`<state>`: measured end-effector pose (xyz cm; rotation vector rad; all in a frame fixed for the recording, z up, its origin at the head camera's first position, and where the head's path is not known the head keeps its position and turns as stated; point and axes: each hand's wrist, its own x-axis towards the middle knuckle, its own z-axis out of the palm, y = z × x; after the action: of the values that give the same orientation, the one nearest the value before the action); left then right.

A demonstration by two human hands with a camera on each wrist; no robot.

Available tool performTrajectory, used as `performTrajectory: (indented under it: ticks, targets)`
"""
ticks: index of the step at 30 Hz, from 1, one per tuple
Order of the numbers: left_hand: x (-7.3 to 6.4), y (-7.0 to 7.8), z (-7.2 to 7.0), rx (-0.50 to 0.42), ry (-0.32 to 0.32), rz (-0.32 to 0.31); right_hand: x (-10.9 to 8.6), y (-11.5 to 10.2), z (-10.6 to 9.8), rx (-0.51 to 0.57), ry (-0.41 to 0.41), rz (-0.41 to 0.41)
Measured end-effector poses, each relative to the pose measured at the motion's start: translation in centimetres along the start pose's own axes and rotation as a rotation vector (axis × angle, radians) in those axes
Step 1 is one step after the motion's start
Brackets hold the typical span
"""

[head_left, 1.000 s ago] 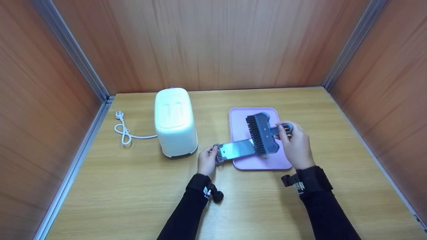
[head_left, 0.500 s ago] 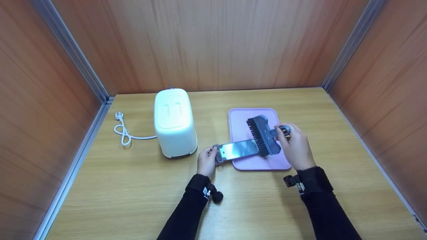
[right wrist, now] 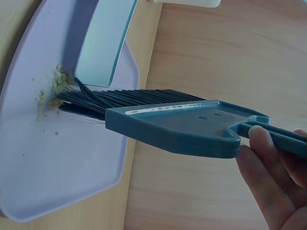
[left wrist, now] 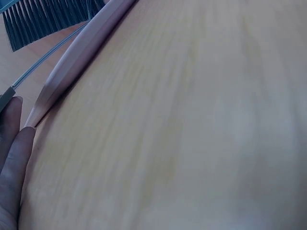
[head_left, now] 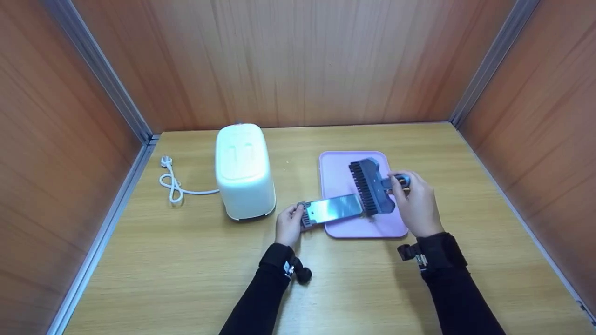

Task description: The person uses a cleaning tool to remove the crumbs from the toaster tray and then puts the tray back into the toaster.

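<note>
My left hand (head_left: 288, 224) pinches the dark slotted end of a shiny metal crumb tray (head_left: 333, 209), which slants out over a purple tray (head_left: 334, 164). The loop handle of a blue-grey hand brush (head_left: 376, 188) is gripped in my right hand (head_left: 415, 204). Its dark bristles point left, right at the far end of the crumb tray. In the right wrist view, a small heap of pale crumbs (right wrist: 60, 80) lies on the purple tray under the bristle tips. The left wrist view catches only some fingers (left wrist: 14, 167) at its left edge.
A white toaster (head_left: 244, 167) stands left of my left hand. Its white cord (head_left: 200, 191) runs left to a plug (head_left: 166, 161). Wooden panels (head_left: 298, 65) enclose the table (head_left: 186, 279) at the back and both sides.
The brush in my right hand has shifted slightly right, its bristles moving from over the crumb tray's surface to its far end. My left hand and the crumb tray have stayed nearly still.
</note>
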<state>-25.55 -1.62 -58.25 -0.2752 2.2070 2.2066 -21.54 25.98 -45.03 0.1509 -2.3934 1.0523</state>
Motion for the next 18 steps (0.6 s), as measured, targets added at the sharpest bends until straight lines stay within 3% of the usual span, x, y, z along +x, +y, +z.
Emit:
performTrajectory:
  ticks: [5,10,14,18]
  targets:
    - [0.0,0.0,0.0,-0.009,-0.01,-0.017,0.3,-0.4,-0.1,0.011,0.053,0.002]
    - [-0.1,0.1,-0.1,-0.025,-0.011,-0.026,0.5,-0.8,0.5,0.174,0.096,0.059]
    - [-0.1,0.1,-0.2,-0.023,-0.021,-0.01,0.3,-0.8,1.2,0.273,0.092,0.122]
    - [-0.2,0.0,-0.1,-0.006,-0.021,0.011,0.1,-0.7,1.6,0.259,0.07,0.15]
